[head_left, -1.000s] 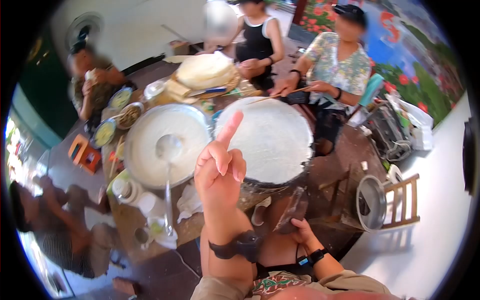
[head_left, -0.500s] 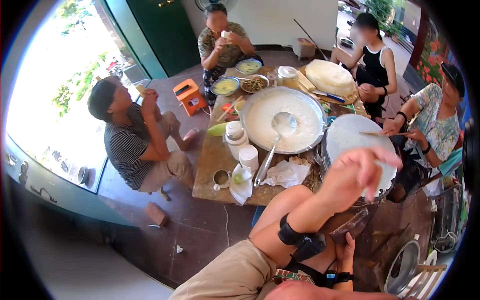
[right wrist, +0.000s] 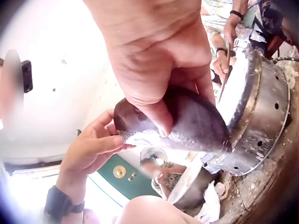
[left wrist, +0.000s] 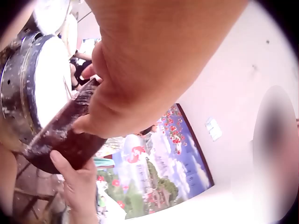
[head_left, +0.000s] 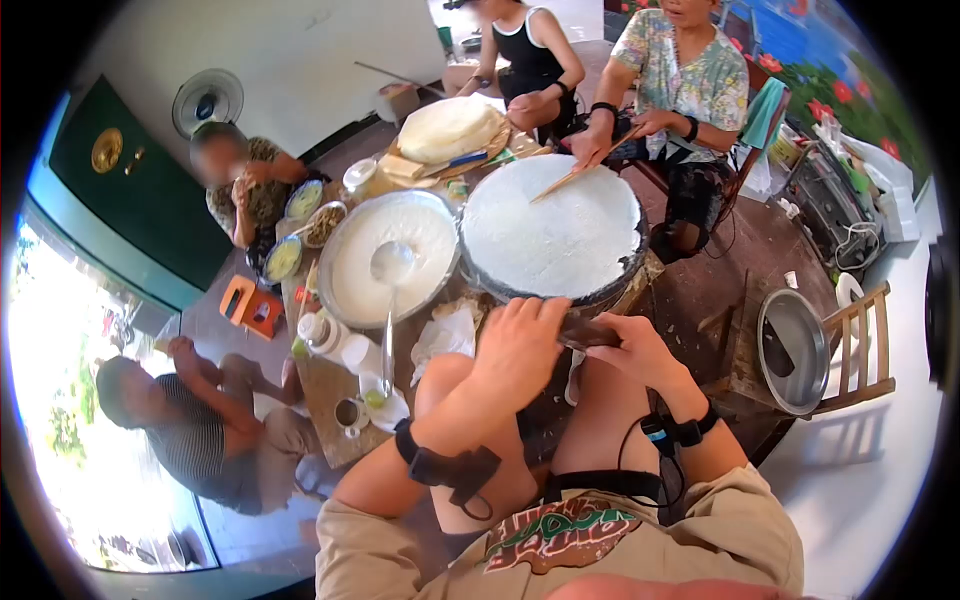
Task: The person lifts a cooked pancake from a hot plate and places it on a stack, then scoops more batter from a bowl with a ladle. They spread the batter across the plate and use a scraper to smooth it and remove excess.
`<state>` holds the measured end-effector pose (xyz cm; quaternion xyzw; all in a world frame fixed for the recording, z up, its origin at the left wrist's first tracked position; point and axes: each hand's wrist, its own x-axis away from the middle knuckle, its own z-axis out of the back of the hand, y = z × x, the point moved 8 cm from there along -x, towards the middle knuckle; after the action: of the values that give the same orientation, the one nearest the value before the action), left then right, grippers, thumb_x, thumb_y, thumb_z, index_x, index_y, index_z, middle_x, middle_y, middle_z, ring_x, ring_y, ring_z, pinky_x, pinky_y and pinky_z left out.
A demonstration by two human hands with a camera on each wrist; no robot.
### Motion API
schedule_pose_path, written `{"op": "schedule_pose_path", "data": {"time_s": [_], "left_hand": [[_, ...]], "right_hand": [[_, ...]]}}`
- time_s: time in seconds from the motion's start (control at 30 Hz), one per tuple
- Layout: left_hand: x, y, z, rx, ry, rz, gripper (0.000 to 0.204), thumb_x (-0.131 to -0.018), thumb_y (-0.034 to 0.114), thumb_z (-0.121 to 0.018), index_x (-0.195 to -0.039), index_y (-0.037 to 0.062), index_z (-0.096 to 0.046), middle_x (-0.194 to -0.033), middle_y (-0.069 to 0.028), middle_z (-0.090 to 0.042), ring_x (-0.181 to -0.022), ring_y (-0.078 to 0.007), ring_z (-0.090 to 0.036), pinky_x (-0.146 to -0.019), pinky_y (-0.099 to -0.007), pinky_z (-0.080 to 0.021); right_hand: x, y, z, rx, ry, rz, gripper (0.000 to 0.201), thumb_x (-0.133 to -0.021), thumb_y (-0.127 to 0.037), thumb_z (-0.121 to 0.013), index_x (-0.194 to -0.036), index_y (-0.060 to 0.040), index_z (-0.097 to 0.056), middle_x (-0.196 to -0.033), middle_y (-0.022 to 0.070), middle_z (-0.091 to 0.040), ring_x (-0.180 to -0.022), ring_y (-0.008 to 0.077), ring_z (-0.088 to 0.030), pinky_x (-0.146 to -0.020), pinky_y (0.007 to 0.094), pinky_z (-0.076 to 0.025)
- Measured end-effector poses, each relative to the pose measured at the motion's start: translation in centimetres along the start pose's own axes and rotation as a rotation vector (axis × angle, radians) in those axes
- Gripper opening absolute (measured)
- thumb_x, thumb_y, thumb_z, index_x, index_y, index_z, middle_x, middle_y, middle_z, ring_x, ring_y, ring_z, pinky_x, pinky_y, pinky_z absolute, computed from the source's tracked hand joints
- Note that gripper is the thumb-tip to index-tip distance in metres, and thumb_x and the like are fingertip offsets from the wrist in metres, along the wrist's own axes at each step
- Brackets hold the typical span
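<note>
Both hands hold a dark brown half-moon scraper (head_left: pixel 588 332) in front of the knees, near the round griddle's front edge. My left hand (head_left: pixel 515 350) grips one end of it, with its fingers over the top. At the other end my right hand (head_left: pixel 645 352) pinches it, the thumb pressed on its broad face in the right wrist view. Pale residue runs along the straight edge of the scraper (right wrist: pixel 187 126). Beyond the hands, the griddle (head_left: pixel 550 225) carries a wide white sheet of batter, and a seated person touches it with a thin wooden stick (head_left: pixel 570 180).
A large basin of white batter (head_left: pixel 350 265) with a ladle (head_left: pixel 392 262) stands left of the griddle. Behind lies a stack of pale flat sheets (head_left: pixel 450 130). Bottles, a mug (head_left: pixel 351 412) and crumpled paper (head_left: pixel 445 340) line the near table side. At right, a metal basin (head_left: pixel 805 375) sits by a chair.
My left hand, first raised with its index finger pointing, has come down onto the scraper. The right hand has brought the scraper up and forward. The head view swung left, then back.
</note>
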<state>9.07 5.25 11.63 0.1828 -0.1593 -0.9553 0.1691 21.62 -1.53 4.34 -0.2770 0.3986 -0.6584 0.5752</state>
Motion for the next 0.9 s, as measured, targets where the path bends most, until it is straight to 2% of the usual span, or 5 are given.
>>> {"op": "schedule_pose_path", "data": {"time_s": [0.07,0.2,0.5,0.7,0.9], "left_hand": [[-1.1,-0.6,0.6,-0.138,0.015,-0.066,0.02,-0.073,0.007,-0.06,-0.091,0.0091,-0.055,-0.077,-0.0065,-0.059,-0.083,-0.0278,-0.06,-0.079,-0.0422,-0.045],[-4.0,-4.9,-1.1,-0.25,-0.165,0.021,0.009,-0.074,0.004,-0.055,-0.082,0.007,-0.054,-0.078,-0.0115,-0.059,-0.078,-0.0319,-0.062,-0.062,-0.0421,-0.049],[-10.3,-16.8,-4.1,-0.171,0.114,0.173,0.009,-0.077,0.003,-0.047,-0.084,0.0056,-0.051,-0.08,-0.0154,-0.06,-0.079,-0.0361,-0.06,-0.066,-0.0458,-0.047],[-12.4,-21.6,-6.2,-0.235,0.123,0.194,0.017,-0.075,0.004,-0.05,-0.091,0.0076,-0.055,-0.081,-0.0139,-0.061,-0.079,-0.0333,-0.062,-0.066,-0.0429,-0.049],[-14.5,-24.8,-7.7,-0.327,0.033,0.289,0.012,-0.077,0.007,-0.052,-0.08,0.0079,-0.064,-0.085,-0.0146,-0.062,-0.079,-0.031,-0.064,-0.067,-0.0406,-0.052]], "right_hand": [[-1.2,-1.4,0.8,0.283,0.054,0.183,0.021,-0.073,-0.011,-0.069,-0.093,-0.0069,-0.063,-0.078,0.0107,-0.063,-0.07,0.0281,-0.06,-0.064,0.0322,-0.048],[-4.5,-1.4,2.3,0.365,0.155,0.32,0.023,-0.07,-0.009,-0.07,-0.091,-0.0069,-0.064,-0.079,0.011,-0.063,-0.073,0.0297,-0.06,-0.067,0.0375,-0.048],[-17.2,1.6,2.2,0.397,0.257,0.464,0.022,-0.069,0.003,-0.065,-0.089,-0.0043,-0.065,-0.084,0.0129,-0.065,-0.082,0.0303,-0.061,-0.073,0.0373,-0.049],[-22.6,3.8,1.1,0.482,0.25,0.56,0.017,-0.073,0.0,-0.06,-0.089,-0.0041,-0.065,-0.083,0.0133,-0.065,-0.083,0.0307,-0.061,-0.074,0.0386,-0.048],[-26.6,6.4,0.1,0.417,0.152,0.477,0.025,-0.073,0.001,-0.052,-0.092,-0.0055,-0.066,-0.086,0.0141,-0.066,-0.085,0.0309,-0.062,-0.079,0.0379,-0.048]]}}
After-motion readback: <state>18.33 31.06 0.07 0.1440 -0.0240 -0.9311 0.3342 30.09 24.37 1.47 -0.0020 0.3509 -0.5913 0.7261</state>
